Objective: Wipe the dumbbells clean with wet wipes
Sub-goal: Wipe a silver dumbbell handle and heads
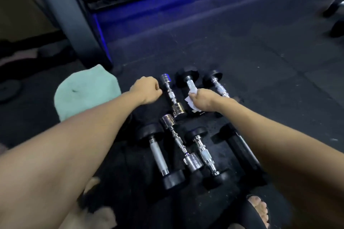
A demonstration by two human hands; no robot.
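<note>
- Chrome and black rubber: seven dumbbells (188,83) lie in two rows on a dark mat (145,106) on the floor, grouped within arm's reach, presumably for working through in turn.
- Right hand (202,101) pinches a crumpled white wipe (191,96) against the knurled metal handle of a far-row, black-headed dumbbell.
- Left hand (147,89) is curled, holding nothing visible, just beside an all-chrome dumbbell (172,96).
- Pale green towel (85,91) lies left, soft and rumpled, likely for drying.

Green towel (85,91) on dark floor (260,65), grey rack post (74,24) w/ blue light behind, black sandal (249,214) at bottom.
</note>
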